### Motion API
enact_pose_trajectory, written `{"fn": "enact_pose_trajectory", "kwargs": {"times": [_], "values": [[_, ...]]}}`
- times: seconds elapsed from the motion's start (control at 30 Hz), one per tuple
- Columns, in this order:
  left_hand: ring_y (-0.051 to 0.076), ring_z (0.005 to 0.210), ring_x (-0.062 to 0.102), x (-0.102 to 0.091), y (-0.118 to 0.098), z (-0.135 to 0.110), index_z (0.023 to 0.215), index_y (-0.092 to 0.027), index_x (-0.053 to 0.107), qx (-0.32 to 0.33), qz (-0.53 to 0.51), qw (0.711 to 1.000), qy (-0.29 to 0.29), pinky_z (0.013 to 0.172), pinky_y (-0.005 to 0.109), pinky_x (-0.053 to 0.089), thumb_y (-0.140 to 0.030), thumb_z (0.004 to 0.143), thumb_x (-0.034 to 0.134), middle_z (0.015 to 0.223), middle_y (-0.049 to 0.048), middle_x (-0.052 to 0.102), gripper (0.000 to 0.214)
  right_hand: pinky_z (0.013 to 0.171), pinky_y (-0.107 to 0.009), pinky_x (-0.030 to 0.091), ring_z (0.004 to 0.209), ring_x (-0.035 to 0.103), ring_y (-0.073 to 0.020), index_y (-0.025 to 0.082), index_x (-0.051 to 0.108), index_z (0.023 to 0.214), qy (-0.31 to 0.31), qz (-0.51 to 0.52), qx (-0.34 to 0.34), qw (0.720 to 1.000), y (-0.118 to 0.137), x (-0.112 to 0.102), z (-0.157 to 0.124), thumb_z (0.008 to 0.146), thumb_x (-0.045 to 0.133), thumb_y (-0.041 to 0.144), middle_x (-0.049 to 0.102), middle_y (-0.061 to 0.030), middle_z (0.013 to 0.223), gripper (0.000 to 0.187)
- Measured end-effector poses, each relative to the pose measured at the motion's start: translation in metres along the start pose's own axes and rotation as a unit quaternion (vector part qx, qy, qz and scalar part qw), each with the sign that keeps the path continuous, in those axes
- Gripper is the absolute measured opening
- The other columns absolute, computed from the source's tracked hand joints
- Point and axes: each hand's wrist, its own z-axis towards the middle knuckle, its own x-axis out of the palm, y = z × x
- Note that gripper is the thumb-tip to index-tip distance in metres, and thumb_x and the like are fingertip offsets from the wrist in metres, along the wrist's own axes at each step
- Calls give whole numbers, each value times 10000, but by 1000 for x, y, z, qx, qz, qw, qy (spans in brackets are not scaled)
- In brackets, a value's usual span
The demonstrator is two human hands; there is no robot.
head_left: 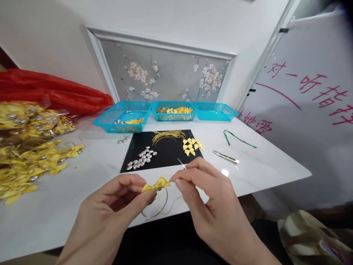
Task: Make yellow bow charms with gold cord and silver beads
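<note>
My left hand point(116, 202) pinches a small yellow ribbon bow point(161, 183) between thumb and fingertips. A loop of gold cord point(166, 200) hangs below the bow, with a thin pale thread point(172, 203) beside it. Close to the bow's right end, the thumb and forefinger of my right hand point(212, 198) are pressed together. A needle point(181, 163) sticks out past its fingers, pointing up and left. Whether the thread runs to the needle is too fine to see. Behind my hands a black mat point(165, 156) holds silver beads point(142, 159), gold cords point(168, 136) and yellow ribbon pieces point(190, 147).
Three blue baskets point(143, 127) line the back, two holding parts. Finished-looking yellow bows with beads point(41, 162) pile up at left beside red mesh fabric point(55, 86). Thread snips point(224, 157) and a green tie point(239, 139) lie at right. A written whiteboard point(298, 147) stands beyond.
</note>
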Motion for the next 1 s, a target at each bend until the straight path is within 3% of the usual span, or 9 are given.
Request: {"fn": "enact_pose_trajectory", "kwargs": {"times": [0.2,0.3,0.43,0.57,0.7,0.87,0.93,1.0], "values": [[105,714,659,2,0,-4,828,-298,668,20,28,999,-39,651,76,539,-377,641,887,776,-70,693,298,649,-318,520,728,590,-193,135,698,895,-20,-103,-22,994,-5,29,-14,925,605,229,592,-59,796,135],[112,718,651,4,0,-4,820,-297,667,34,28,998,-39,657,91,546,-378,663,871,792,-70,682,270,607,-308,508,682,576,-186,128,683,814,-29,-127,-32,991,-9,40,-14,936,532,156,581,-62,752,196],[106,723,639,5,2,-2,799,-291,673,37,31,997,-56,662,78,535,-407,643,877,792,-68,672,282,562,-279,488,643,548,-168,99,661,741,-47,-99,-84,990,-6,42,-12,901,481,68,567,-75,709,243],[112,732,645,6,1,-2,793,-280,684,2,-8,998,-67,639,86,531,-420,576,908,792,-60,687,342,551,-291,475,613,524,-161,101,658,711,-43,-120,-137,982,-4,40,-17,896,500,74,572,-72,680,245],[114,654,609,10,-7,-1,703,-237,685,-42,-69,996,-37,581,119,522,-423,513,931,677,-42,672,362,553,-272,506,648,574,-158,149,698,929,-42,-71,-101,992,-3,31,-25,935,518,127,634,-62,777,181],[122,595,597,14,-15,0,666,-222,686,-84,-116,990,9,541,158,515,-387,507,937,597,-29,656,340,515,-226,527,625,616,-135,268,617,1218,-82,17,-64,994,9,19,-27,923,442,47,662,-18,816,409],[129,591,600,15,-14,0,671,-220,686,-98,-125,987,23,540,173,516,-367,521,932,592,-24,657,323,492,-232,526,560,599,-130,295,521,1325,-107,7,-48,993,12,20,-26,934,424,64,670,-3,801,464],[128,586,601,15,-13,1,674,-217,689,-105,-133,985,33,544,176,518,-349,537,929,599,-19,665,306,488,-240,525,535,600,-131,277,497,1306,-115,-27,-27,993,11,24,-25,949,447,105,693,-6,817,399]]}}
